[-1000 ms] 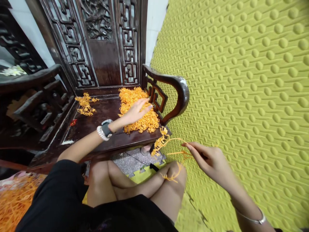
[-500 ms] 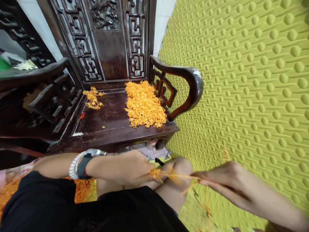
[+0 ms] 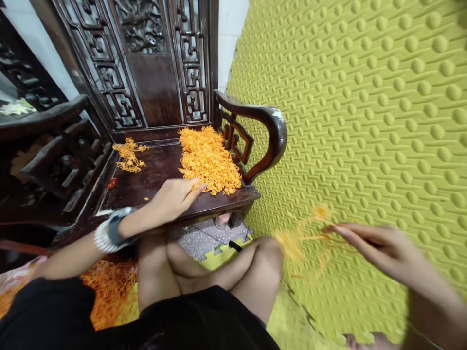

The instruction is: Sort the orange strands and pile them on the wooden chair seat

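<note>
My left hand (image 3: 178, 197) reaches to the front edge of the wooden seat, its fingers pinched on a small orange flower-like piece (image 3: 196, 186), mostly hidden by the fingers. Just beyond the fingertips lies a heaped pile of orange flower-like pieces (image 3: 209, 158) at the seat's right side. Off to the right, above the yellow mat, my right hand (image 3: 383, 250) is closed on a bunch of thin orange strands (image 3: 292, 243) with flower-like ends, smeared by motion. A smaller tangle of orange pieces (image 3: 130, 155) lies at the seat's back left.
The dark carved wooden chair (image 3: 156, 92) stands ahead, with a curved armrest (image 3: 275, 136) right of the pile. A small red scrap (image 3: 112, 183) is on the seat. Yellow studded mat (image 3: 350, 121) covers the right. More orange strands (image 3: 111, 287) lie beside my crossed legs.
My left hand has parted from the right one and moved forward to the pile with a small orange piece. My right hand has risen slightly, still holding its strands. The view has shifted right.
</note>
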Action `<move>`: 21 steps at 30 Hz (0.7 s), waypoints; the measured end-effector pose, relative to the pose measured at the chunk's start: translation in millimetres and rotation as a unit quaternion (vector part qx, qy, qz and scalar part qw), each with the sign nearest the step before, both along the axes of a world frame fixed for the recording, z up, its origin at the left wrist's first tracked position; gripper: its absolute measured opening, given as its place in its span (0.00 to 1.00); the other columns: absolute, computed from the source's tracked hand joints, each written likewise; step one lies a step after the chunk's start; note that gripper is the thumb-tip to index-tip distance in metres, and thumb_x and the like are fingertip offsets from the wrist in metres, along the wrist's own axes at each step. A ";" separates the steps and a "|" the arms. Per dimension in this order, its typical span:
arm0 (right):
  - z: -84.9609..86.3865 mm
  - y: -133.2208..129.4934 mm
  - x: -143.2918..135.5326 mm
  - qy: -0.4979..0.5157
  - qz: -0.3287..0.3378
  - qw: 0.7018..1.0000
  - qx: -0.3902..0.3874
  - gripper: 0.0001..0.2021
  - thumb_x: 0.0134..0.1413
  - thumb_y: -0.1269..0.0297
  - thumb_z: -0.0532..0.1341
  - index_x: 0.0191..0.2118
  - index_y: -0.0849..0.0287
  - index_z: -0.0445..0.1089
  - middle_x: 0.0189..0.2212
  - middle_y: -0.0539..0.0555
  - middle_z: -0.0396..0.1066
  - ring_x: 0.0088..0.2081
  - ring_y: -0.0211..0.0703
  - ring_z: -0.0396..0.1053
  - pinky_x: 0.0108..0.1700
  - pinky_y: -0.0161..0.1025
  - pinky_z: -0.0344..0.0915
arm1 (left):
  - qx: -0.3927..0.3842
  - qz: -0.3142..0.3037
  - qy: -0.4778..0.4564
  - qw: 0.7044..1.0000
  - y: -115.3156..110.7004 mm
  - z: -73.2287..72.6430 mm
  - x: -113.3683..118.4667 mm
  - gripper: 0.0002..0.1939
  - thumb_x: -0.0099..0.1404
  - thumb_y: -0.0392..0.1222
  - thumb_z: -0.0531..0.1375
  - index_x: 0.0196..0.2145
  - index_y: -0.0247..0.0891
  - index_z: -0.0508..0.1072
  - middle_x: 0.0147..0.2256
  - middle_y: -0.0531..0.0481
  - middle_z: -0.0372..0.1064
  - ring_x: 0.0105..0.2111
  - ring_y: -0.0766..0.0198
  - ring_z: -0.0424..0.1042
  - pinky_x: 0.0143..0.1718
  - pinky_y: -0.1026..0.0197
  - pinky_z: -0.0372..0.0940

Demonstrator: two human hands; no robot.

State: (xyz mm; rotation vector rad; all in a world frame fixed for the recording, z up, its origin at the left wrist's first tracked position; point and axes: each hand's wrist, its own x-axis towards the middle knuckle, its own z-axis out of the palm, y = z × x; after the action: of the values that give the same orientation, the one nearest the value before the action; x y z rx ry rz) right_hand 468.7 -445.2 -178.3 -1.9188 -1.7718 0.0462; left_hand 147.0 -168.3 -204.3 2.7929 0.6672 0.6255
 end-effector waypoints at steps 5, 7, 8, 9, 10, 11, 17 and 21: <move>-10.3 50.2 -37.9 0.034 0.006 0.998 -0.043 0.20 0.63 0.55 0.53 0.33 0.63 0.76 0.17 0.50 0.66 0.17 0.30 0.53 0.18 0.32 0.50 | -0.087 0.076 -0.024 0.993 70.5 -21.4 78.2 0.17 0.64 0.37 0.54 0.51 0.32 0.63 0.46 0.37 0.66 0.43 0.53 0.70 0.46 0.52 0.63; -13.1 57.5 -44.7 0.043 0.015 0.998 -0.040 0.20 0.63 0.55 0.53 0.32 0.63 0.75 0.15 0.48 0.61 0.17 0.30 0.50 0.18 0.32 0.47 | -0.111 0.075 -0.044 0.990 91.2 -29.4 94.8 0.24 0.58 0.34 0.60 0.53 0.33 0.62 0.47 0.37 0.64 0.45 0.52 0.69 0.48 0.51 0.63; -13.8 59.2 -46.2 0.050 0.019 0.998 -0.032 0.20 0.63 0.54 0.53 0.32 0.63 0.75 0.15 0.47 0.59 0.17 0.30 0.49 0.18 0.32 0.46 | -0.115 0.078 -0.055 0.989 97.3 -32.4 99.8 0.27 0.56 0.34 0.62 0.53 0.34 0.62 0.48 0.37 0.63 0.45 0.52 0.69 0.48 0.51 0.64; -14.1 60.4 -47.0 0.056 0.021 0.998 -0.023 0.21 0.63 0.54 0.53 0.32 0.63 0.75 0.15 0.47 0.58 0.17 0.30 0.49 0.18 0.32 0.46 | -0.116 0.084 -0.067 0.987 99.7 -34.6 103.1 0.28 0.55 0.35 0.63 0.53 0.34 0.62 0.48 0.38 0.62 0.46 0.52 0.68 0.48 0.51 0.64; -14.1 61.5 -47.6 0.063 0.019 0.998 -0.011 0.21 0.63 0.53 0.52 0.32 0.63 0.75 0.15 0.47 0.58 0.17 0.30 0.48 0.18 0.32 0.46 | -0.115 0.090 -0.094 0.985 98.1 -35.9 104.9 0.28 0.55 0.38 0.64 0.53 0.35 0.62 0.50 0.38 0.61 0.47 0.53 0.68 0.49 0.52 0.64; -14.0 63.0 -48.5 0.068 0.014 0.998 0.002 0.21 0.63 0.53 0.52 0.31 0.63 0.75 0.14 0.47 0.57 0.17 0.31 0.48 0.18 0.32 0.45 | -0.120 0.088 -0.137 0.979 92.2 -36.4 105.3 0.26 0.58 0.41 0.63 0.52 0.36 0.62 0.51 0.39 0.60 0.49 0.54 0.66 0.50 0.52 0.63; -13.8 80.0 -65.1 0.050 -0.012 0.994 0.094 0.18 0.62 0.58 0.54 0.33 0.63 0.76 0.16 0.48 0.62 0.16 0.30 0.49 0.17 0.31 0.46 | -0.364 -0.218 -0.143 0.894 -3.8 -21.9 79.0 0.28 0.65 0.62 0.50 0.52 0.39 0.62 0.49 0.42 0.66 0.44 0.58 0.69 0.46 0.55 0.65; -16.0 85.7 -80.5 0.007 0.006 0.989 0.148 0.13 0.62 0.64 0.55 0.37 0.63 0.76 0.16 0.47 0.65 0.14 0.29 0.51 0.17 0.30 0.48 | -0.366 -0.244 -0.033 0.897 -50.6 -7.5 54.6 0.22 0.60 0.57 0.61 0.44 0.38 0.67 0.41 0.47 0.68 0.40 0.61 0.68 0.43 0.58 0.64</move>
State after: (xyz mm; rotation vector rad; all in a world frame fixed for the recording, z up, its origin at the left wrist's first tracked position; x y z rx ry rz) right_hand 388.2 -359.5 -194.3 -1.6905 -1.6761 -0.1894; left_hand 201.6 -218.9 -211.8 2.0821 0.1120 0.2769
